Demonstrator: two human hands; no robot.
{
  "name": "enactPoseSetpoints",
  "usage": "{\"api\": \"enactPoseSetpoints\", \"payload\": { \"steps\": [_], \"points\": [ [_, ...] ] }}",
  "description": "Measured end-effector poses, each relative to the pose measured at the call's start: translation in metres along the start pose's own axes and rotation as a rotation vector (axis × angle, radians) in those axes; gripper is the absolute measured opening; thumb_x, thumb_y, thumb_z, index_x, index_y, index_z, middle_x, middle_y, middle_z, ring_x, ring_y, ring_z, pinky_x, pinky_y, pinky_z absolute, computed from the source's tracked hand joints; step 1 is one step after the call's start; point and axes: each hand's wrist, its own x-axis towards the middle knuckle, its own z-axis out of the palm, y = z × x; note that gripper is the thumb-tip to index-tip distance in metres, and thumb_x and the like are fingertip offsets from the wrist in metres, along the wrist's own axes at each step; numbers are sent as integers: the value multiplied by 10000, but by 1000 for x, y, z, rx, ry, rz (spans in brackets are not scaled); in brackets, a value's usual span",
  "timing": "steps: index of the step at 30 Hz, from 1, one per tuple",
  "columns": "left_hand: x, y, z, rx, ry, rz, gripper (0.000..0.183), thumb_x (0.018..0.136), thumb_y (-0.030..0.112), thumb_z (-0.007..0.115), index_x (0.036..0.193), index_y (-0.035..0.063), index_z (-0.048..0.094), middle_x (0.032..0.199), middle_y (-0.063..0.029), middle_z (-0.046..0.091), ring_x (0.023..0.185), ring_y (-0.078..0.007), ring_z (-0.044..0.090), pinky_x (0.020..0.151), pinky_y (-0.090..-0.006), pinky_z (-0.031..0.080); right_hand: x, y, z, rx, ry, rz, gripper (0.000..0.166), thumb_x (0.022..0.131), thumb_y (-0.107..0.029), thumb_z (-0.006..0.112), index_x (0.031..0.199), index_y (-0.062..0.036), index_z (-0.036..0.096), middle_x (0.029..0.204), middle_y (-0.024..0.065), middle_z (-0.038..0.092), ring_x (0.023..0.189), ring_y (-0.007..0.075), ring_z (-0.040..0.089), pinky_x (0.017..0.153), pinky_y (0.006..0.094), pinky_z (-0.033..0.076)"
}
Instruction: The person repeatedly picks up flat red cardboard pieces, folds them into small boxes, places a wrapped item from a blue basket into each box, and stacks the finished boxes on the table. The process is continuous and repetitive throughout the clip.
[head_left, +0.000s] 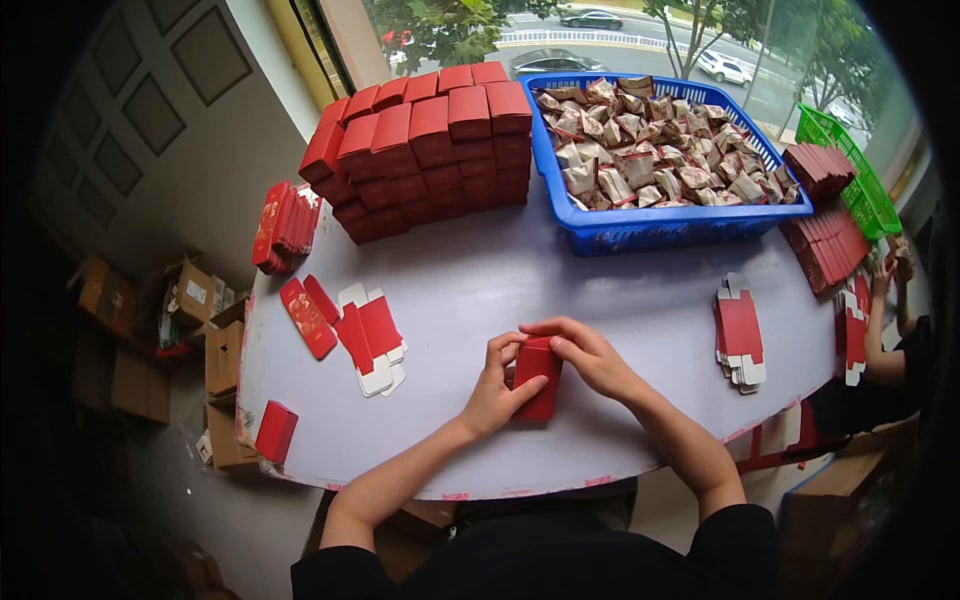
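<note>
Close to the front of the table, a red cardboard box (538, 367) is held between my two hands. My left hand (495, 394) grips its left side, the thumb lying across the front face. At the box's top end, my right hand (589, 352) has its fingers curled over the far edge and its thumb on the near top corner. The box's contents cannot be seen. Left of my hands lie flat, unfolded red-and-white cartons (375, 330), beside printed red sleeves (307, 319). Another pile of flat cartons (739, 330) lies to the right.
A wall of stacked red boxes (431, 142) stands at the back, beside a blue plastic basket (675, 219) full of small wrapped packets. One red box (276, 431) sits at the left edge. Another person's hands (889, 270) are at the far right, near a green basket (847, 169).
</note>
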Motion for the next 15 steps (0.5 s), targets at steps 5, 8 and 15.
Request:
{"api": "enactPoseSetpoints", "payload": {
  "steps": [5, 8, 15],
  "points": [
    [0, 6, -3, 103, -62, -91, 552, 817, 77, 600, 1216, 148, 225, 1114, -173, 481, 927, -192, 565, 740, -323, 517, 2, -2, -10, 88, 1, 142, 181, 863, -82, 493, 992, 26, 558, 1022, 117, 611, 925, 146, 572, 811, 293, 461],
    [0, 6, -1, 41, -74, -106, 548, 823, 127, 603, 1234, 130, 240, 1122, -161, 489, 908, -191, 565, 730, -316, 513, 1, -2, -12, 80, 10, 171, 142, 850, -68, 518, 936, 32, 569, 933, 115, 638, 860, 147, 594, 773, 284, 475],
    [-1, 1, 0, 50, -77, -102, 541, 818, 100, 602, 1226, 134, 248, 1102, -149, 481, 943, -189, 550, 761, -320, 506, -1, -4, -10, 6, 12, 177, 147, 853, -77, 535, 928, 34, 595, 891, 120, 648, 860, 153, 600, 766, 278, 471]
  ]
}}
